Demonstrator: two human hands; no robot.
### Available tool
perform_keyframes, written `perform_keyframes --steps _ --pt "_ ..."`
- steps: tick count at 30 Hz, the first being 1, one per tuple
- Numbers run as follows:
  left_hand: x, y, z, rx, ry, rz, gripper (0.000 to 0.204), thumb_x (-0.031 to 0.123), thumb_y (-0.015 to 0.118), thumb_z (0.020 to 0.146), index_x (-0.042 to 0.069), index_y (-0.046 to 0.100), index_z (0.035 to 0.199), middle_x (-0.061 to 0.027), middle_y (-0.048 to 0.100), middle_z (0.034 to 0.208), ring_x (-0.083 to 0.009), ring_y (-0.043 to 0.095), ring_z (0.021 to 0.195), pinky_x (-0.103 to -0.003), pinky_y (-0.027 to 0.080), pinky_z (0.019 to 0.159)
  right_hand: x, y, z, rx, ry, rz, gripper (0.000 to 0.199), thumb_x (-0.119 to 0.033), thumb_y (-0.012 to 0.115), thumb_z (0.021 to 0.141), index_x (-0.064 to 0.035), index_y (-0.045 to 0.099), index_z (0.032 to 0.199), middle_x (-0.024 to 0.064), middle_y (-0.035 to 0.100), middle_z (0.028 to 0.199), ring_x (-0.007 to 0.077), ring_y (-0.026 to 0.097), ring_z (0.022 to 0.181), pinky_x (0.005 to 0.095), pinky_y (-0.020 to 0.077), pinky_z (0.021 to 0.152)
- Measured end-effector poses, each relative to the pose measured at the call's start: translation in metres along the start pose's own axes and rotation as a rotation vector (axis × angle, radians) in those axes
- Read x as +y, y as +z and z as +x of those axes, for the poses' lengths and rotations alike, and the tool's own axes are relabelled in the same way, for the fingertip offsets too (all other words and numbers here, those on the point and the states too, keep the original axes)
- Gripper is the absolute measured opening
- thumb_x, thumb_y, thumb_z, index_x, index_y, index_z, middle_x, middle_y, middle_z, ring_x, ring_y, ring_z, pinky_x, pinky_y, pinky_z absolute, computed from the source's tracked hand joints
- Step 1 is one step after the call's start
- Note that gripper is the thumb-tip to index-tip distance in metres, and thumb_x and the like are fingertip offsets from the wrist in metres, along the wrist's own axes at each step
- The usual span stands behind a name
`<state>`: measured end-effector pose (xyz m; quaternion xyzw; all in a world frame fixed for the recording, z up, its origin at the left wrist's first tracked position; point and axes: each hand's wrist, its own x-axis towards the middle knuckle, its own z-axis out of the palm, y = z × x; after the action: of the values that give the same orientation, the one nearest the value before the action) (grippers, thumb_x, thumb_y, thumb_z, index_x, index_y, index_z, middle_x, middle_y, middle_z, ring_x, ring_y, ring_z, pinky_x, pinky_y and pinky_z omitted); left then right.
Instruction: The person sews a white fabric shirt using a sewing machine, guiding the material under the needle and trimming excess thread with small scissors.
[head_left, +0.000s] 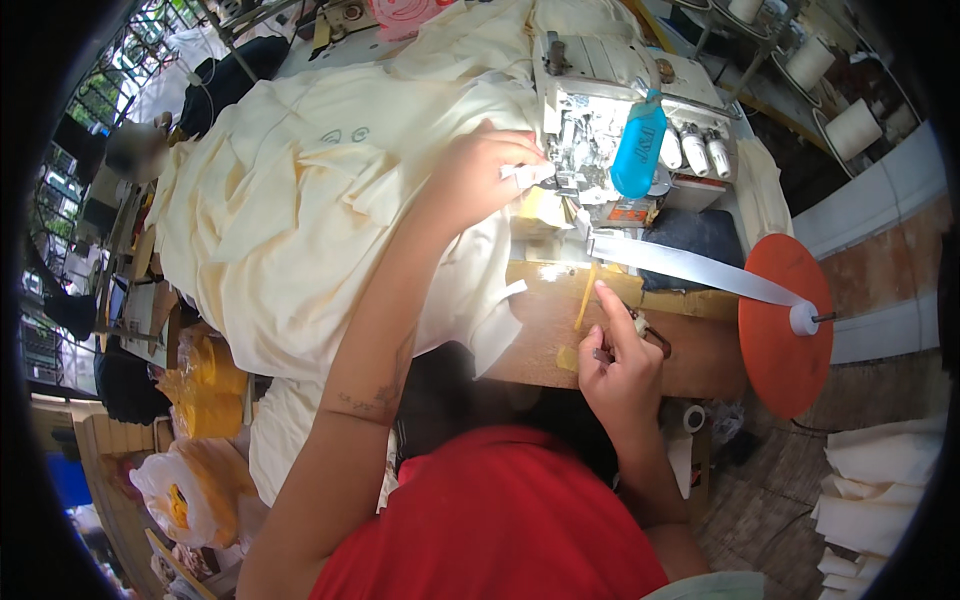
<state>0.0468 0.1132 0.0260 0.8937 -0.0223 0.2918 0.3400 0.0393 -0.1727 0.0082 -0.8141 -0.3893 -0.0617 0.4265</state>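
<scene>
At the sewing machine [600,85], my left hand [478,178] is closed on a small folded bit of white fabric [527,174], right beside the lit needle area. A large heap of cream fabric [290,190] spreads under and left of that hand. Over the table's front edge, my right hand [622,368] curls round a small tool with a dark handle [655,338], which looks like thread snips; most of it is hidden by the fingers. Its index finger points toward the machine. A white tape [690,265] runs from an orange reel [785,325] to the machine's front.
A blue bottle-shaped holder [640,148] hangs before the machine head. Thread cones [852,130] stand on a rack at the far right. Plastic bags [190,490] sit at lower left. Stacked cream fabric [870,490] lies at lower right. The wooden table edge [690,360] is near.
</scene>
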Motion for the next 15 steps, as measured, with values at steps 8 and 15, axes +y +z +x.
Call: perform_keyframes --steps 8,15 --pt "0.095 -0.001 -0.072 0.36 -0.213 0.58 0.034 -0.009 0.056 0.07 0.002 0.066 0.101 -0.0164 0.063 0.102 -0.0372 0.062 0.096 -0.045 0.05 0.086 0.021 0.056 0.015 -0.059 0.295 0.617 0.031 -0.015 0.063 0.097 0.0041 0.067 0.121 0.0097 0.074 0.086 0.0123 0.059 0.057 0.0289 0.0475 0.053" --pt "0.149 -0.101 -0.154 0.286 -0.71 0.452 0.023 -0.006 0.069 0.079 -0.001 0.067 0.102 -0.0074 0.067 0.091 -0.0131 0.064 0.079 -0.028 0.052 0.073 -0.022 0.107 0.045 -0.329 0.642 1.164 0.03 -0.014 0.07 0.094 0.0025 0.068 0.119 -0.0014 0.061 0.069 0.004 0.043 0.046 0.0208 0.0326 0.042"
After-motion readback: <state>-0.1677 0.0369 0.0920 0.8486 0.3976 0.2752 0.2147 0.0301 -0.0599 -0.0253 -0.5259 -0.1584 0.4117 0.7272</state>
